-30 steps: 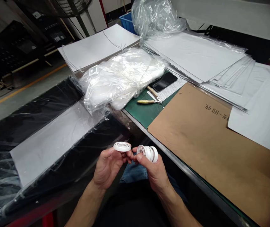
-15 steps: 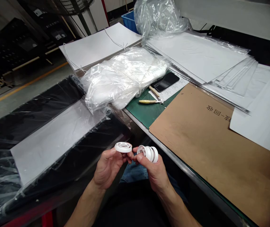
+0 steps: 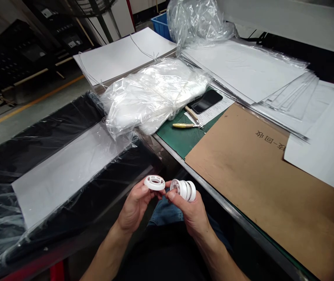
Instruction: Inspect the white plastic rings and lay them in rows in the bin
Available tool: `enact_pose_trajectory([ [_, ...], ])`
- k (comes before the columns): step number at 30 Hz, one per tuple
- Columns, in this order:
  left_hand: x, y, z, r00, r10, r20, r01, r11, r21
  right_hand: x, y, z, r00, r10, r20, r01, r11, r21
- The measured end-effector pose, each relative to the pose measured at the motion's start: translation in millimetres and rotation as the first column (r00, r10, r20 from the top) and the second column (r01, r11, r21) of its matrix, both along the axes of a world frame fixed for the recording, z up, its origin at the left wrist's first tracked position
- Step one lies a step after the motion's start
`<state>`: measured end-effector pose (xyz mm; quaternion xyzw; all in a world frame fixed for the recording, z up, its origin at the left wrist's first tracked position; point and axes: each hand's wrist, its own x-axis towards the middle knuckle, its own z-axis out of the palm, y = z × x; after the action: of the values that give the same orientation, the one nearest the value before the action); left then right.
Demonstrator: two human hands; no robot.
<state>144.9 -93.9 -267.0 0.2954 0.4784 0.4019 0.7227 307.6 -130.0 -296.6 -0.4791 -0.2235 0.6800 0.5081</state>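
Observation:
My left hand (image 3: 134, 208) pinches a single white plastic ring (image 3: 154, 182) by its edge, held flat above my lap. Just to its right, my right hand (image 3: 192, 214) grips a short stack of the same white rings (image 3: 185, 190), turned on edge with the open face toward the single ring. The two hands almost touch at the fingertips. Both are held in front of the table edge, over my jeans.
A brown cardboard sheet (image 3: 257, 175) lies on the green mat (image 3: 178, 138) to the right. A plastic bag of white material (image 3: 152, 97), small snips (image 3: 187, 125), a phone (image 3: 205, 101) and stacked white sheets (image 3: 249, 66) lie beyond. Black plastic-wrapped panels (image 3: 38, 164) are at left.
The left hand has shifted the single ring slightly right, closer to the stack in the right hand. The right hand stays about where it was.

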Motion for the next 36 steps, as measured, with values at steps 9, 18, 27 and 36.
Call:
enact_pose_trajectory([
  [9, -3.8, -2.8, -9.6, 0.983, -0.04, -0.178, 0.054, 0.996, 0.077, -1.0, 0.7, 7.3, 1.0, 0.001, 0.028, -0.001, 1.0, -0.007],
  [18, 4.6, 2.4, 3.4, 0.866, -0.027, -0.5, 0.128, 0.977, 0.168, -1.6, 3.2, 6.2, 0.999, 0.007, 0.042, -0.007, 1.0, -0.006],
  [27, -9.8, -2.5, -1.2, 0.937, -0.1, -0.335, 0.199, 0.941, 0.274, -1.4, 3.7, 10.2, 0.998, 0.036, 0.049, -0.037, 0.999, 0.002],
  [36, -23.3, 1.1, -5.0, 0.736, -0.098, -0.67, 0.454, 0.806, 0.381, -7.1, 8.9, 16.0, 0.995, 0.055, 0.089, -0.059, 0.998, 0.033],
])
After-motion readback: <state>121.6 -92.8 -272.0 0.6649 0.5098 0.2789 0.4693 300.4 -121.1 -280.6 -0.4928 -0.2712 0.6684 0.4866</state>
